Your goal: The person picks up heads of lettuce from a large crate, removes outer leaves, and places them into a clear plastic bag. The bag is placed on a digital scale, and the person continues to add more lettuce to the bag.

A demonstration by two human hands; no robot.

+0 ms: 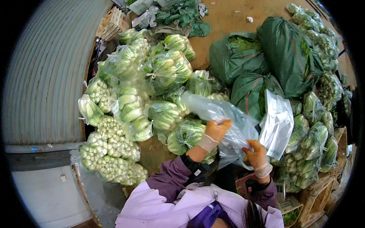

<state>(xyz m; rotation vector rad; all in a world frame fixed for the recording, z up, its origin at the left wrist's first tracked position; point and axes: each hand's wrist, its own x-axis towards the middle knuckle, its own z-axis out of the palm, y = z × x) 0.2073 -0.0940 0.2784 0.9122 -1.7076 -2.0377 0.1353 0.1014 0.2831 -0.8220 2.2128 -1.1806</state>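
Note:
A clear plastic bag (234, 142) is stretched between my two hands, its loose end reaching away to the far left. My left hand (216, 133), in an orange glove with a pale cuff, is closed on the bag. Also gloved in orange, my right hand (258, 157) pinches the bag's near right edge. Just beyond the right hand lies a flat, shiny stack of plastic bags (278, 123), against dark green woven sacks. Close to my left forearm sits a clear bag of leafy greens (185, 137), tied at its neck.
Bagged leafy vegetables (167, 70) and bags of pale stalks (118, 144) are heaped on the left. Stuffed green sacks (287, 53) lie ahead. More bagged greens (313, 138) rest by a wooden pallet (323, 193) on the right. A corrugated metal shutter (49, 76) borders the left.

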